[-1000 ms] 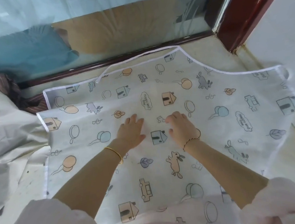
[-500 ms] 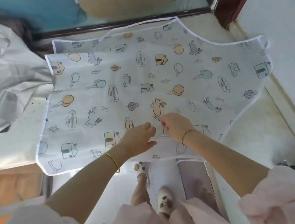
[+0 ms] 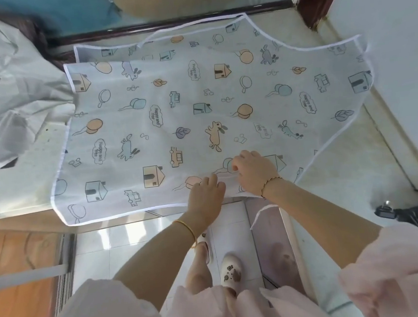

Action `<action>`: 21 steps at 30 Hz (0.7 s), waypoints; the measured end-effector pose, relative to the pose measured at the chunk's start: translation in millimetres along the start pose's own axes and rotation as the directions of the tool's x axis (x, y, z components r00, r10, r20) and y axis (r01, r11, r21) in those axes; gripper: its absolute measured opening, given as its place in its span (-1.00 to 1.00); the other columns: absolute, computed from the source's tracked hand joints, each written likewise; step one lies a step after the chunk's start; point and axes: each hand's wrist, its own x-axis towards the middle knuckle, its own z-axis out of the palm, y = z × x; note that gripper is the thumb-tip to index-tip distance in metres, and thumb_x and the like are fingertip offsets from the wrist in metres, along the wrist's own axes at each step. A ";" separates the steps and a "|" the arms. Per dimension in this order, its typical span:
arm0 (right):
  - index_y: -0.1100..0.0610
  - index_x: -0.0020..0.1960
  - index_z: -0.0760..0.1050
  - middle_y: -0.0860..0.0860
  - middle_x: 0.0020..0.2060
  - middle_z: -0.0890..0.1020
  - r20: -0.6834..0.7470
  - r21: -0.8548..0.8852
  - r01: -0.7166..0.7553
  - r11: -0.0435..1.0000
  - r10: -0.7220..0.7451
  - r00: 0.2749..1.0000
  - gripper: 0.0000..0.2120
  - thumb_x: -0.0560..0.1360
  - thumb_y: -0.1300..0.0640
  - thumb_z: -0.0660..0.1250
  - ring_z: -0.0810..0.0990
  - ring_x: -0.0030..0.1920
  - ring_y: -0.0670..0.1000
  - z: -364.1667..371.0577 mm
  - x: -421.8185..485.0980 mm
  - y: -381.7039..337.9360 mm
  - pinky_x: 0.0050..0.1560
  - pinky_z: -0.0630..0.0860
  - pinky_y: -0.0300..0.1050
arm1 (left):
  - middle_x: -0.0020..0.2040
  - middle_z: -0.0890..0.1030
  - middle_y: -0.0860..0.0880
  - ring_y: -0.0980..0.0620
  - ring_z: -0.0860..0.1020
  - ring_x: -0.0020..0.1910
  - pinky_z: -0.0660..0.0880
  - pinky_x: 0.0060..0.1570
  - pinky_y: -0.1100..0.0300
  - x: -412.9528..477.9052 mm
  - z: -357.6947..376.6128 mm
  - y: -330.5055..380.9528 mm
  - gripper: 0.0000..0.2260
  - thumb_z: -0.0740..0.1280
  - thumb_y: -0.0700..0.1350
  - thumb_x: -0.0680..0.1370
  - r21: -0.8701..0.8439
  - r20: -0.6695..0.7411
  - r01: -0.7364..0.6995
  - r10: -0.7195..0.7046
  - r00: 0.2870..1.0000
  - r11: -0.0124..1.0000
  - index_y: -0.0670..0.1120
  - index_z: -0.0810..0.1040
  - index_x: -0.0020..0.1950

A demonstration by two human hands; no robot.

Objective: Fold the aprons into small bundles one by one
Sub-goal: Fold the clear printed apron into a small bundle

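A white apron (image 3: 199, 109) printed with houses, rabbits and balloons lies spread flat over the counter, its near hem hanging slightly past the front edge. My left hand (image 3: 205, 198) rests on the cloth near that hem with fingers straight. Just to its right, my right hand (image 3: 252, 172) has its fingers curled onto the fabric, pinching a small ridge of it. A white strap (image 3: 262, 214) dangles below the hem by my right wrist.
Another pale apron (image 3: 5, 94) with a fork-and-knife print lies crumpled at the left. The counter (image 3: 348, 162) meets a white wall on the right and a dark-framed window (image 3: 167, 24) at the back. Below are floor tiles and my feet in slippers.
Both hands have slid from the middle of the apron back toward its near hem. The view has tilted down, showing the floor and my feet.
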 end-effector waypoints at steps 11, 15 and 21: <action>0.17 0.08 0.48 0.02 -0.29 0.45 0.017 -0.228 -0.129 0.965 0.136 0.991 -0.78 0.51 0.32 0.14 0.48 -0.20 0.09 -40.5 6.8 -1.9 -0.23 0.37 -0.11 | -0.09 0.53 -0.07 -0.09 0.45 -0.20 0.40 -0.16 0.08 7.4 -85.8 -55.6 -0.68 0.26 0.05 0.57 -0.458 -0.024 0.024 -0.039 0.999 0.889 -0.12 0.30 0.19; 0.19 0.07 0.53 0.04 -0.19 0.53 0.225 -0.300 -0.151 0.942 0.224 0.948 -0.79 0.56 0.24 0.14 0.49 -0.15 0.10 -78.5 34.9 4.7 -0.13 0.42 -0.09 | 0.08 0.53 -0.09 -0.10 0.51 0.02 0.45 -0.01 0.09 7.2 -105.6 -106.3 -0.67 0.43 -0.09 0.45 -0.196 0.397 0.087 -0.002 0.918 0.977 -0.14 0.42 0.14; 0.18 0.23 0.47 0.08 -0.02 0.48 0.538 -0.586 0.063 0.808 0.331 0.775 -0.73 0.58 0.15 0.16 0.45 -0.07 0.09 -152.5 61.9 -16.2 -0.16 0.42 -0.11 | -0.03 0.63 -0.09 -0.14 0.59 0.03 0.47 0.21 -0.08 8.3 -148.7 -161.7 -0.87 0.29 -0.30 0.55 -0.426 0.827 0.397 0.172 0.535 0.813 -0.10 0.55 -0.04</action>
